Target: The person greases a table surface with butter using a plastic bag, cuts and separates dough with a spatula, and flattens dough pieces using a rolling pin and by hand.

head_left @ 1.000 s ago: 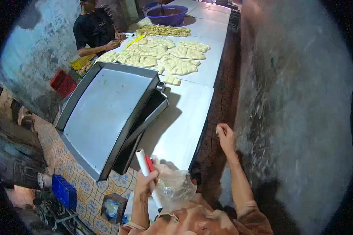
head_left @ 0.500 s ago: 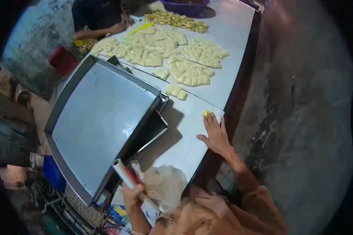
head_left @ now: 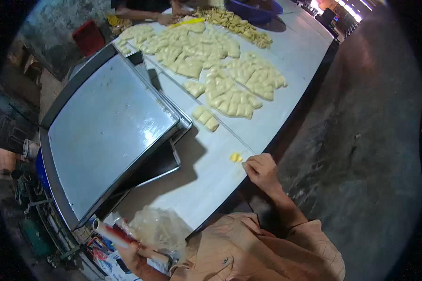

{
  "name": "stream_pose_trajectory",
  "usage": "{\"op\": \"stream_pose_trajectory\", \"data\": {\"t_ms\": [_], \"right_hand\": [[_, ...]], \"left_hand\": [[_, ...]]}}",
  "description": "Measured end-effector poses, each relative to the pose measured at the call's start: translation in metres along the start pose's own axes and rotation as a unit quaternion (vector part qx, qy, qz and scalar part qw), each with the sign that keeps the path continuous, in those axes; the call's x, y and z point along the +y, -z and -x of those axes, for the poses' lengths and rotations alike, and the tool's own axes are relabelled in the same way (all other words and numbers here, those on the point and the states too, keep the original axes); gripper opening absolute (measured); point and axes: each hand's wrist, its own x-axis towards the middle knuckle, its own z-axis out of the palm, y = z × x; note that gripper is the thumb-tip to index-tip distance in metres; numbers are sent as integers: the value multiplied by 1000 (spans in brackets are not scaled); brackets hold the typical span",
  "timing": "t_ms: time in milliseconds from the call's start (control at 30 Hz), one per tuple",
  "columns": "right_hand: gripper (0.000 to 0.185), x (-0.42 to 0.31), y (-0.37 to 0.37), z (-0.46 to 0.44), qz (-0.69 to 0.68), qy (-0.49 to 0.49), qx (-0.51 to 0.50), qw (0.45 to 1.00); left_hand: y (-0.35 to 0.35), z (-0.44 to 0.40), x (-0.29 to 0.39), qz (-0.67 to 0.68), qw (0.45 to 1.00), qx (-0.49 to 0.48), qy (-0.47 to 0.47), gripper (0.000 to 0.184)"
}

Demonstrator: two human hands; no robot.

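Note:
My left hand (head_left: 132, 255) is wrapped around a pale hollow tube (head_left: 147, 253) with a red part near its upper end. Beside that tube, a crumpled clear plastic bag (head_left: 162, 229) lies at the near edge of the table. At the table's right edge is my right hand (head_left: 262, 169), its fingers curled in and closed; whether anything is inside them is hidden. Just left of its fingertips a small soft yellow lump (head_left: 236, 157) sits on the white tabletop (head_left: 215, 180). A short piece of portioned dough (head_left: 205, 117) rests farther up.
Stacked metal trays (head_left: 112, 126) take up the left side, overhanging the table. Several sheets of scored dough (head_left: 229, 96) spread across the far half, with a heap of dough strips (head_left: 239, 28) and a purple basin (head_left: 255, 10) behind. Another person's hands (head_left: 169, 18) work near a yellow tool (head_left: 188, 22).
My right hand has drawn back from the yellow lump, and its spread fingers have curled closed. My left hand still grips the tube, lower in view. The camera view has shifted.

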Motion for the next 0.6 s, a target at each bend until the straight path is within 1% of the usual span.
{"op": "stream_pose_trajectory", "data": {"t_ms": [100,133,233,300,367,400,433,467,500,533,567,600], "right_hand": [[9,27,9,-26,-130,-82,44,987],[10,35,13,-34,-198,-141,37,969],[13,62,28,-64,-290,-219,51,930],[19,89,36,-73,-336,-193,6,922],[36,112,53,-84,-459,-216,-111,855],[45,119,61,-93,-504,-171,-111,839],[54,121,74,-103,-547,-127,-109,821],[63,122,86,-113,-584,-83,-107,800],[86,124,97,-123,-603,-33,-138,785],[89,126,102,-131,-577,20,-130,806],[90,128,103,-136,-583,16,-132,802],[92,129,103,-141,-589,13,-134,797]], "left_hand": [[-49,17,-4,19,996,35,-75,106],[-66,22,-3,24,994,45,-96,106],[-128,37,-7,27,990,30,-136,105],[-178,44,-2,16,990,-25,-136,103],[-235,48,15,-6,988,-87,-124,98],[-266,51,29,-15,988,-123,-93,93],[-304,56,37,-5,987,-135,-88,92],[-320,47,37,-47,980,-179,-68,89],[-336,36,33,-88,970,-223,-47,87],[-363,34,31,-85,964,-249,-38,82],[-391,31,28,-81,958,-273,-29,77],[-412,20,25,-118,935,-333,-41,67]]}}
